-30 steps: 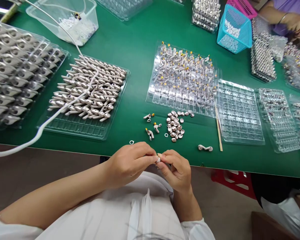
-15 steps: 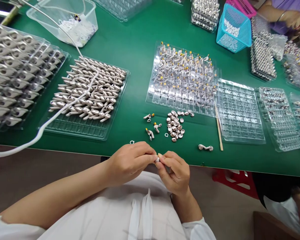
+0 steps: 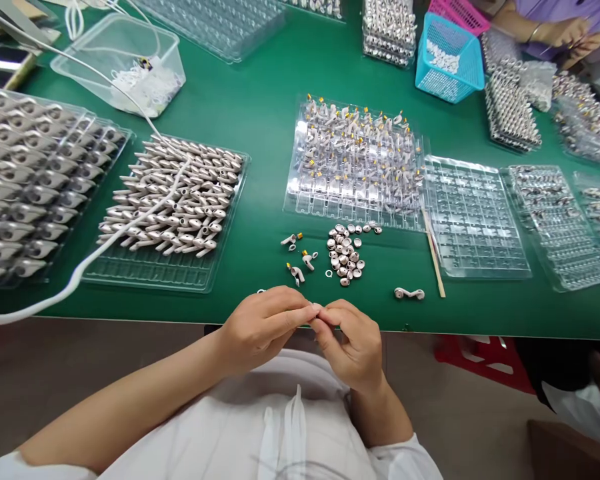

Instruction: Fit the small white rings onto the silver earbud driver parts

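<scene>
My left hand (image 3: 263,327) and my right hand (image 3: 353,343) meet fingertip to fingertip at the near edge of the green table (image 3: 260,100). Both pinch one small pale part between them; it is almost wholly hidden by the fingers. Just beyond the hands lie a little heap of small round caps (image 3: 346,252), three loose white pieces with yellow tips (image 3: 297,257), a small ring (image 3: 329,273) and one finished white piece (image 3: 409,293). A clear tray of white pieces with yellow tips (image 3: 355,157) stands behind the heap.
A tray of white stems (image 3: 177,197) with a white cable (image 3: 80,270) over it lies left, grey-part trays (image 3: 35,180) beyond. Right: an empty clear tray (image 3: 473,220), a wooden stick (image 3: 434,252), a blue basket (image 3: 447,60). Another person's hands (image 3: 567,33) work at the far right.
The view has tilted a little, so the table sits lower in the frame. My hands stay pinched together on the small part, with the fingers shifted slightly.
</scene>
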Tool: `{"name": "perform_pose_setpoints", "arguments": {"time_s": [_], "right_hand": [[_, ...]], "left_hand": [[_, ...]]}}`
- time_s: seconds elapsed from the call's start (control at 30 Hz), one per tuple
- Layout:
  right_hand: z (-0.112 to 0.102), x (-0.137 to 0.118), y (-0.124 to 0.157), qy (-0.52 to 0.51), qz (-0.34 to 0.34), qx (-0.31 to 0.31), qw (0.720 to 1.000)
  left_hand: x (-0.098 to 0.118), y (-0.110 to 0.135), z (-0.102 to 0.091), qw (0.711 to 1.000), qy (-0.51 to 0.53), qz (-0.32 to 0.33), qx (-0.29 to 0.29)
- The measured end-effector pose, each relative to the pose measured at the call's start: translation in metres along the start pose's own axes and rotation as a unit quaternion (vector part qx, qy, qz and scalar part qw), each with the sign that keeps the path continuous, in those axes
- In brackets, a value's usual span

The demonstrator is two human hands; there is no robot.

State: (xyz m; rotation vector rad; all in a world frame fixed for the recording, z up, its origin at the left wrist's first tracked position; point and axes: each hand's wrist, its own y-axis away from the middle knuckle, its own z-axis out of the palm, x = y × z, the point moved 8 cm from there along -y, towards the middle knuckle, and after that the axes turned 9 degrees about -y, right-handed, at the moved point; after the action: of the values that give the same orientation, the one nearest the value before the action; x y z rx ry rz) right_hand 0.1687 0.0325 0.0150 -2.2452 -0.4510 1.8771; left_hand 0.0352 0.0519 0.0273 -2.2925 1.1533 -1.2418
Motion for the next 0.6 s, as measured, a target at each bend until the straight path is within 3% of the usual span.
{"name": "perform_pose_setpoints", "arguments": {"time_s": [0.23,0.37,0.6], "right_hand": [[0.0,0.007,0.001,-0.002,0.065,0.023,0.998],[0.002,0.014,0.004,-0.014,0.095,-0.003,0.995],[0.0,0.009,0.002,0.028,0.047,-0.015,0.998]], "left_hand": [[-0.001,0.001,0.003,0.999,-0.022,-0.002,0.029],[0.001,-0.003,0.003,0.999,-0.031,-0.018,0.039],[0.002,-0.003,0.008,0.999,-0.034,-0.029,0.029]]}}
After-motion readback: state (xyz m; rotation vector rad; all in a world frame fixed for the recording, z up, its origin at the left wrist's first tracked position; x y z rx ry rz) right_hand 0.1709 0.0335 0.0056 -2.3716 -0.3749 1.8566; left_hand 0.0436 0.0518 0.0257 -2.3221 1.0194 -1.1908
